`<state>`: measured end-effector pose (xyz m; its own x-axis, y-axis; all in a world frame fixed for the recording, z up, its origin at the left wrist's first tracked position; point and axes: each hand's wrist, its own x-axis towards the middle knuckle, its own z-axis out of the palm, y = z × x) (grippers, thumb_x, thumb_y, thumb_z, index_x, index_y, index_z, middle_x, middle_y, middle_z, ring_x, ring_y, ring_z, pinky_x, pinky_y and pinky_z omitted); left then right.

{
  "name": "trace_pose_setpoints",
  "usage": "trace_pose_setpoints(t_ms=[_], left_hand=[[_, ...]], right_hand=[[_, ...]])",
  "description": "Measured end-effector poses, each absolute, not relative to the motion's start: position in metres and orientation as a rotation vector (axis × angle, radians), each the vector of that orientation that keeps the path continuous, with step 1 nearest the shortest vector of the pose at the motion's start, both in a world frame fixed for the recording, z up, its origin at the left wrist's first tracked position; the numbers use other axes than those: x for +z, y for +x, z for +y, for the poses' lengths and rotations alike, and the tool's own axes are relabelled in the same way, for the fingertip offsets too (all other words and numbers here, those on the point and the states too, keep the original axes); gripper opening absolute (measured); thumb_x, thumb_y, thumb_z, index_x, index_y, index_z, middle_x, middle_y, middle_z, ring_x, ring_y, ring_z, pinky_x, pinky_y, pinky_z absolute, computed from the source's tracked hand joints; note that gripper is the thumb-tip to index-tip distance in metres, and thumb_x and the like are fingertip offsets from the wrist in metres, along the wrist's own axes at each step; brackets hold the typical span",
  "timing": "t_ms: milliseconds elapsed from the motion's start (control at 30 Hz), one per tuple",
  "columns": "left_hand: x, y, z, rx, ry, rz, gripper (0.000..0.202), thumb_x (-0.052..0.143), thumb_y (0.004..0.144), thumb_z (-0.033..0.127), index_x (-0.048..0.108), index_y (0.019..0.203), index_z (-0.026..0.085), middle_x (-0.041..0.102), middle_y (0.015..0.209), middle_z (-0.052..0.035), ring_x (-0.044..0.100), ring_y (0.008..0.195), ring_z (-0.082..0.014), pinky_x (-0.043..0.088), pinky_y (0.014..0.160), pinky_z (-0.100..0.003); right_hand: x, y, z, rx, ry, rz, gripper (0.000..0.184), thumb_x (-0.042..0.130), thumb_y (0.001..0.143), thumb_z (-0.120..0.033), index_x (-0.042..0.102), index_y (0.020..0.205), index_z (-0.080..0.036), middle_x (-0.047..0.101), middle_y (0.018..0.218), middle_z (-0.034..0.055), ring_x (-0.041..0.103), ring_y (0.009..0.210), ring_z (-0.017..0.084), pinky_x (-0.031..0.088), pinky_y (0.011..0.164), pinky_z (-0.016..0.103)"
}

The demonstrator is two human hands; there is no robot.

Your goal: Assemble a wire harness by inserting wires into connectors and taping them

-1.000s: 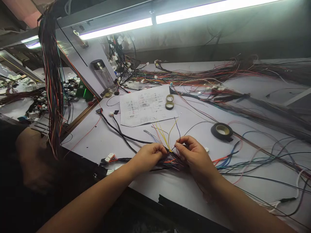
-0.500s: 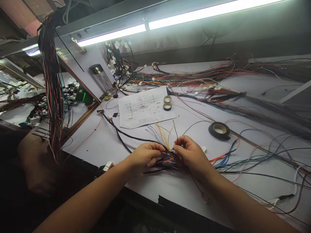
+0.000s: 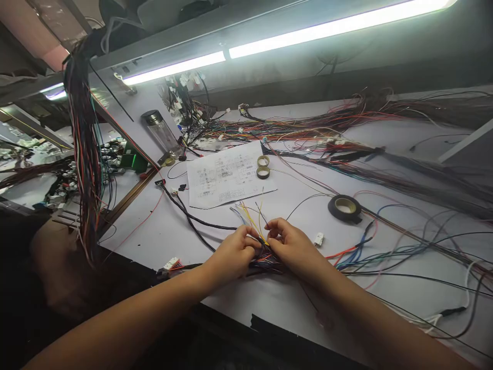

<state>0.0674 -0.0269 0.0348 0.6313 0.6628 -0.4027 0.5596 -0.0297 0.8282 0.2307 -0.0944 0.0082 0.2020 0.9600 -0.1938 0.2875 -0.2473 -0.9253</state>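
Observation:
Over the front part of the white table, my left hand and my right hand are close together at a bundle of thin wires. My left fingers are closed round part of the bundle. Between the hands, yellow wires fan up and away, with blue and grey ones beside them. My right thumb and forefinger pinch a dark wire at the bundle. The exact grip points are partly hidden by my fingers. A white connector lies just beyond my right hand.
A printed wiring drawing lies ahead with two small tape rolls on its edge. A black tape roll sits to the right. A glass bottle stands behind. Wires hang at left, near a person's arm.
Both hands stay at the wire bundle and have drawn closer together. My left hand has shifted right, and its fingers have closed in near the yellow wires. The view has shifted slightly.

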Motion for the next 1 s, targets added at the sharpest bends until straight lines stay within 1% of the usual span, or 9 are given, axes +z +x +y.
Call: trace_pose_setpoints(t_ms=[100, 167, 233, 333, 467, 567, 700, 833, 1000], left_hand=[[0.03, 0.059, -0.023, 0.129, 2.362, 0.83, 0.017, 0.045, 0.077, 0.012, 0.056, 0.087, 0.02, 0.067, 0.076, -0.001, 0.06, 0.069, -0.0153, 0.042, 0.064, -0.027], [0.028, 0.056, -0.02, 0.125, 2.651, 0.639, 0.014, 0.047, 0.08, 0.016, 0.06, 0.082, 0.019, 0.066, 0.075, -0.0035, 0.059, 0.074, -0.0181, 0.041, 0.069, -0.03], [0.029, 0.056, -0.019, 0.171, 2.699, 0.531, 0.018, 0.046, 0.084, 0.018, 0.064, 0.085, 0.018, 0.068, 0.083, -0.006, 0.058, 0.078, -0.019, 0.041, 0.075, -0.032], [0.036, 0.059, -0.021, 0.183, 2.388, 0.62, 0.025, 0.042, 0.089, 0.021, 0.065, 0.097, 0.018, 0.067, 0.099, -0.0069, 0.057, 0.088, -0.0189, 0.041, 0.082, -0.032], [0.045, 0.063, -0.021, 0.024, 1.547, 0.783, 0.025, 0.05, 0.086, 0.031, 0.066, 0.097, 0.015, 0.067, 0.089, -0.0049, 0.058, 0.081, -0.0165, 0.044, 0.076, -0.028], [0.046, 0.064, -0.016, -0.023, 1.108, 0.751, 0.025, 0.062, 0.079, 0.03, 0.067, 0.094, 0.012, 0.067, 0.086, -0.0054, 0.059, 0.077, -0.0146, 0.043, 0.077, -0.027], [0.043, 0.064, -0.005, -0.165, 1.042, 0.696, 0.022, 0.071, 0.072, 0.028, 0.07, 0.088, 0.012, 0.065, 0.079, -0.0028, 0.056, 0.07, -0.0112, 0.041, 0.074, -0.025], [0.036, 0.063, 0.001, -0.248, 0.911, 0.625, 0.024, 0.075, 0.068, 0.025, 0.07, 0.089, 0.012, 0.064, 0.08, -0.0022, 0.056, 0.074, -0.0114, 0.04, 0.077, -0.025], [0.027, 0.066, 0.002, -0.289, 0.81, 0.612, 0.025, 0.077, 0.066, 0.03, 0.069, 0.082, 0.013, 0.062, 0.073, -0.001, 0.054, 0.067, -0.0108, 0.039, 0.067, -0.025]], right_hand=[[0.012, 0.232, -0.097, 1.127, -1.647, -1.218, 0.024, 0.046, 0.078, -0.022, 0.056, 0.101, -0.023, 0.059, 0.073, -0.0023, 0.052, 0.06, 0.013, 0.039, 0.056, 0.025], [0.017, 0.235, -0.1, 1.167, -1.629, -1.258, 0.027, 0.047, 0.078, -0.021, 0.056, 0.102, -0.023, 0.061, 0.075, -0.0019, 0.054, 0.063, 0.013, 0.04, 0.058, 0.025], [0.021, 0.239, -0.103, 1.169, -1.624, -1.379, 0.035, 0.051, 0.074, -0.019, 0.057, 0.108, -0.024, 0.063, 0.08, -0.0012, 0.056, 0.068, 0.014, 0.04, 0.061, 0.026], [0.023, 0.241, -0.108, 1.068, -1.638, -1.488, 0.045, 0.052, 0.072, -0.015, 0.055, 0.115, -0.025, 0.063, 0.085, -0.0011, 0.054, 0.066, 0.013, 0.039, 0.061, 0.026], [0.023, 0.239, -0.111, 1.042, -1.583, -1.365, 0.044, 0.048, 0.072, -0.012, 0.052, 0.114, -0.025, 0.06, 0.088, -0.0017, 0.046, 0.056, 0.009, 0.037, 0.054, 0.024], [0.026, 0.234, -0.113, 1.079, -1.523, -1.283, 0.042, 0.048, 0.071, -0.011, 0.051, 0.111, -0.024, 0.059, 0.085, -0.002, 0.042, 0.055, 0.009, 0.036, 0.05, 0.022], [0.022, 0.226, -0.116, 1.006, -1.485, -1.265, 0.038, 0.049, 0.073, -0.011, 0.052, 0.109, -0.024, 0.058, 0.085, -0.0011, 0.046, 0.06, 0.009, 0.038, 0.054, 0.022], [0.015, 0.224, -0.118, 0.929, -1.441, -1.312, 0.036, 0.049, 0.076, -0.012, 0.052, 0.109, -0.026, 0.058, 0.088, -0.0006, 0.048, 0.06, 0.009, 0.04, 0.055, 0.023], [0.019, 0.229, -0.117, 0.979, -1.369, -1.33, 0.03, 0.048, 0.081, -0.017, 0.05, 0.111, -0.025, 0.057, 0.09, 0.0003, 0.046, 0.056, 0.008, 0.041, 0.052, 0.022]])
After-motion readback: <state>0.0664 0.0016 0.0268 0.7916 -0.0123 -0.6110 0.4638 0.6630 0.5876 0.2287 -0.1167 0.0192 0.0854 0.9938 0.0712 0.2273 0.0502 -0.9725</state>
